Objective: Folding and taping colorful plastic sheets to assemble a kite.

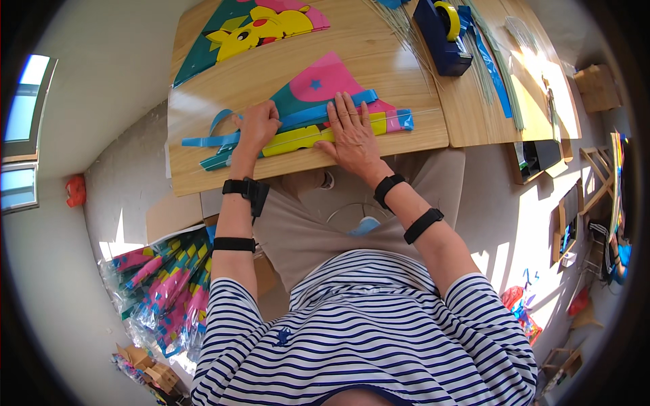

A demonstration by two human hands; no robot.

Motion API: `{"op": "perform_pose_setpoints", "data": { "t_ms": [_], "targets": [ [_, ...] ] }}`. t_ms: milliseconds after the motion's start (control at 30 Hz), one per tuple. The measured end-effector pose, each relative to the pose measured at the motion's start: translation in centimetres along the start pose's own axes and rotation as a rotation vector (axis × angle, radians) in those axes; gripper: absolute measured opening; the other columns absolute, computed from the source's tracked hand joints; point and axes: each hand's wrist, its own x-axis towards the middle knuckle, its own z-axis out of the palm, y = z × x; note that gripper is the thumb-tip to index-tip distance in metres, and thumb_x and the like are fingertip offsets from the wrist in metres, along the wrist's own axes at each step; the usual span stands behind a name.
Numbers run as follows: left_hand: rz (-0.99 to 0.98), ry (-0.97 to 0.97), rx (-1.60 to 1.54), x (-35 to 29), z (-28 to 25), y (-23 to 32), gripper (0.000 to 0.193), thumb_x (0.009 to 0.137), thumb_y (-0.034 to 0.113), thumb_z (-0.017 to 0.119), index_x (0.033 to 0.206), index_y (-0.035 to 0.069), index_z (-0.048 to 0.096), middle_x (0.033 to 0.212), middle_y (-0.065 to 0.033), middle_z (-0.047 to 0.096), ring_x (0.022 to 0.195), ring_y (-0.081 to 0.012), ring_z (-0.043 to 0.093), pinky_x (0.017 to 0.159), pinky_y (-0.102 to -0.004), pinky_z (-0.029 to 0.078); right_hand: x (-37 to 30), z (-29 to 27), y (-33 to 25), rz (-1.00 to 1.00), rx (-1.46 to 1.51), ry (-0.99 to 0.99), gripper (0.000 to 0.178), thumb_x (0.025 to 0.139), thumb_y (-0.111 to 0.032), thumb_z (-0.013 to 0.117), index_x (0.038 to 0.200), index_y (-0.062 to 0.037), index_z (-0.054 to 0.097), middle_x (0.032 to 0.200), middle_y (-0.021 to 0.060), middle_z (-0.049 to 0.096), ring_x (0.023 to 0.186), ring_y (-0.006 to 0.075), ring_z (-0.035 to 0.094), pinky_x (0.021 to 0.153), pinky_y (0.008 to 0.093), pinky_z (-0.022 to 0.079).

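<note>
On the near part of the wooden table [379,44] lies a folded kite-like printed plastic sheet [317,76] in pink, green and yellow. A shiny blue ribbon [305,116] runs along it and loops out on the left side. My left hand [257,128] is closed with curled fingers on the ribbon, over the sheet's left part. My right hand [353,135] rests flat on the sheet and the ribbon, fingers stretched out. A thin pale rod [405,114] lies along the sheet's near strip, partly hidden beneath my right hand.
Another printed sheet [267,30] with a yellow cartoon figure lies farther back. At the back right stand a dark blue tape dispenser [440,40] and several thin rods [497,74]. A heap of colourful sheets in clear plastic [162,287] sits low on the left, beside a cardboard box [175,215].
</note>
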Motion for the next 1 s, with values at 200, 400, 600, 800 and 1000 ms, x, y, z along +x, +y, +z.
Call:
{"op": "perform_pose_setpoints", "data": {
  "t_ms": [200, 400, 600, 800, 1000],
  "targets": [
    [0.032, -0.021, -0.065, 0.16, 0.07, 0.43, 0.009, 0.076, 0.005, 0.073, 0.078, 0.011, 0.068, 0.077, -0.0048, 0.071, 0.089, -0.0334, 0.069, 0.1, -0.0882, 0.019, -0.03, 0.04, 0.11, 0.005, 0.028, 0.004, 0.094, 0.094, -0.066, 0.056, 0.159, -0.0017, 0.036, 0.169, 0.0195, 0.026, 0.16, 0.0335, 0.015, 0.128, 0.0572, 0.008],
    [0.043, -0.024, -0.059, 0.18, 0.16, 0.61, 0.008, 0.076, 0.004, 0.07, 0.078, 0.011, 0.068, 0.076, -0.0051, 0.071, 0.089, -0.0342, 0.069, 0.1, -0.0879, 0.02, -0.03, -0.1, 0.02, 0.002, 0.052, 0.023, 0.088, 0.093, -0.064, 0.058, 0.161, -0.0112, 0.036, 0.169, 0.0192, 0.026, 0.16, 0.0334, 0.016, 0.127, 0.0598, 0.007],
    [0.053, -0.018, -0.074, 0.26, 0.43, 0.8, 0.007, 0.076, 0.003, 0.069, 0.077, 0.01, 0.067, 0.077, -0.0062, 0.07, 0.091, -0.0354, 0.068, 0.101, -0.0883, 0.018, -0.08, -0.07, -0.02, -0.001, 0.034, 0.03, 0.087, 0.093, -0.064, 0.058, 0.16, -0.0116, 0.038, 0.168, 0.0187, 0.027, 0.16, 0.0329, 0.016, 0.127, 0.0609, 0.007],
    [0.064, -0.021, -0.097, 0.38, 0.69, 0.61, 0.007, 0.076, 0.003, 0.069, 0.077, 0.01, 0.067, 0.077, -0.0062, 0.07, 0.09, -0.0353, 0.068, 0.101, -0.0887, 0.016, -0.09, -0.06, -0.02, -0.008, 0.039, 0.039, 0.087, 0.093, -0.064, 0.057, 0.159, -0.0098, 0.04, 0.168, 0.018, 0.027, 0.16, 0.0326, 0.017, 0.127, 0.061, 0.006],
    [0.052, -0.034, -0.097, 0.37, 0.6, 0.61, 0.007, 0.076, 0.005, 0.071, 0.079, 0.01, 0.067, 0.077, -0.0058, 0.071, 0.091, -0.0347, 0.068, 0.102, -0.0881, 0.016, -0.09, -0.15, -0.03, -0.002, 0.042, 0.019, 0.086, 0.095, -0.064, 0.056, 0.157, -0.0065, 0.043, 0.168, 0.0183, 0.029, 0.16, 0.0323, 0.018, 0.126, 0.0599, 0.008]
  ]
}}
